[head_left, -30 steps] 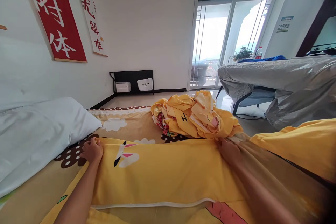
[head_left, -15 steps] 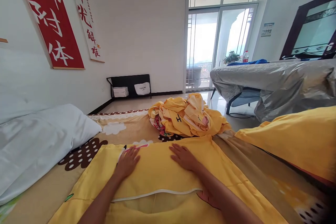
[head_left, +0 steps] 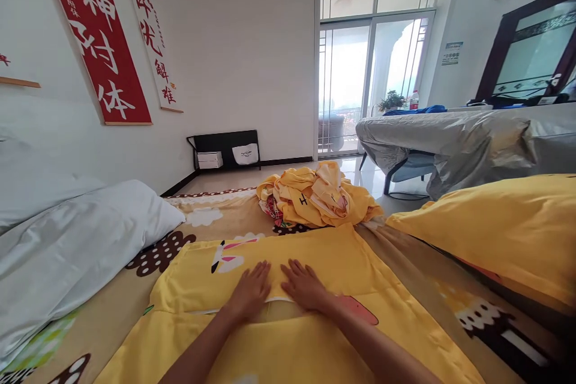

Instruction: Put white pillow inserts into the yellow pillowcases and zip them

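Note:
A yellow pillowcase [head_left: 315, 246] with printed cartoon figures lies spread over the patterned bed sheet [head_left: 108, 312]. Across its middle runs a slit with a white edge, gaping slightly in the centre. My left hand [head_left: 250, 291] rests palm down on the fabric by the slit, fingers stretched out and a little blurred. Close by on the right, my right hand [head_left: 303, 285] also lies flat there with its fingers spread. Neither hand grips anything. My wrists and forearms cover parts of the slit.
Beyond the pillowcase lies a crumpled heap of yellow bedding [head_left: 315, 195]. A white pillow [head_left: 90, 246] is on the left, a yellow-covered pillow [head_left: 504, 222] on the right. Farther right stands a table [head_left: 405, 129] under a silvery cover, with a chair [head_left: 409, 165] below.
Both hands have slid back toward me, from the pillowcase's far part to the slit, and are closer together. The printed figure formerly under my left hand is uncovered. The view has shifted slightly.

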Available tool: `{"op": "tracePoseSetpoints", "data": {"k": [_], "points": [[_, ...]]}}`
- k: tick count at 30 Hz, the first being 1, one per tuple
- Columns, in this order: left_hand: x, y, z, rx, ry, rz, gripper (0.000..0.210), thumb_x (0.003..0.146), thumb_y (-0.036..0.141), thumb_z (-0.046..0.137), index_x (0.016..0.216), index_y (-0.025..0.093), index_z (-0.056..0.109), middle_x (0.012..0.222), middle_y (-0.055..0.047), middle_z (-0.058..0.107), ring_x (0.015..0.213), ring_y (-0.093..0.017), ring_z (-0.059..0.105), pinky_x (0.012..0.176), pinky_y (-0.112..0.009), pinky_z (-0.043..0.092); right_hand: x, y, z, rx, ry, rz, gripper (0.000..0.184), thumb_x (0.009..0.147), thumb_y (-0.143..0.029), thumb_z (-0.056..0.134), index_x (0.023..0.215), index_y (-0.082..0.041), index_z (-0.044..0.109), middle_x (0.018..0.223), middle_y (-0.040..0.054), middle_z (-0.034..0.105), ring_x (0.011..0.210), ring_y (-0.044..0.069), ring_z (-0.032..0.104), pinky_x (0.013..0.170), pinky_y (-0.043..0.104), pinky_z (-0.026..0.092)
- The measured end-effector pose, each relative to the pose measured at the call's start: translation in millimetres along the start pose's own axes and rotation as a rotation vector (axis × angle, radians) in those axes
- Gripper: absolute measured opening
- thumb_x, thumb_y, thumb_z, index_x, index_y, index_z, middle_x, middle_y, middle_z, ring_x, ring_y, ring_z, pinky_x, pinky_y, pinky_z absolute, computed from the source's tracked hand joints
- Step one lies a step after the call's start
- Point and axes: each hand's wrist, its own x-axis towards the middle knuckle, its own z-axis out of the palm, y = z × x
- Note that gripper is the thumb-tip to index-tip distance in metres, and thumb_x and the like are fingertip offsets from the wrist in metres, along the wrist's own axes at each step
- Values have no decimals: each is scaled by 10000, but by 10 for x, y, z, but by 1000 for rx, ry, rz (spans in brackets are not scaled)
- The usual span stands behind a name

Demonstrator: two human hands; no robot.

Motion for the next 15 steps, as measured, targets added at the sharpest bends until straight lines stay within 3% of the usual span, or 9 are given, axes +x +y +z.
{"op": "tracePoseSetpoints", "data": {"k": [2,4,7,9,11,13,15], "points": [[-54,-22,60,10,20,-6,558,967,502,220,1499,342,262,1585,41,194,1467,-151,187,1193,-416,173,-57,40,11,1,-11,22,680,940,-581,251,1527,-236,252,1597,62,124,1472,243,92,1170,500,110],[-247,-307,37,56,100,-154,544,964,497,255,1481,340,314,1578,11,234,1459,-182,223,1180,-458,194,-208,370,-74,-31,22,145,705,930,-602,243,1530,-232,239,1598,45,124,1473,234,90,1174,494,104],[-743,-916,-65,123,193,-417,583,955,389,245,1472,142,352,1545,-150,298,1440,-287,267,1115,-582,250,-590,1044,-239,-65,79,306,710,925,-570,236,1524,-188,261,1590,56,159,1470,219,115,1181,470,132],[-1166,-1258,-62,198,353,-525,600,933,353,233,1448,80,379,1541,-166,307,1445,-273,257,1127,-541,253,-926,1368,-249,-36,116,306,701,929,-537,200,1501,-151,324,1572,76,218,1458,205,174,1184,421,169],[-1639,-1498,55,209,498,-629,612,911,400,232,1416,123,441,1510,-133,387,1410,-256,337,1093,-482,341,-1322,1525,-115,-4,185,280,703,917,-569,214,1464,-171,408,1542,73,297,1441,212,233,1181,408,206],[-2131,-1655,262,155,502,-675,597,852,444,300,1316,174,560,1377,-106,560,1325,-253,463,1025,-416,433,-1763,1573,152,-16,280,236,675,875,-629,318,1415,-259,484,1512,37,363,1423,245,279,1171,462,236],[-2586,-1752,478,141,548,-739,522,778,489,384,1187,300,647,1220,-32,676,1242,-270,545,984,-408,467,-2206,1597,481,-54,439,229,591,854,-605,372,1324,-312,577,1450,31,463,1378,275,365,1141,514,285]]}}
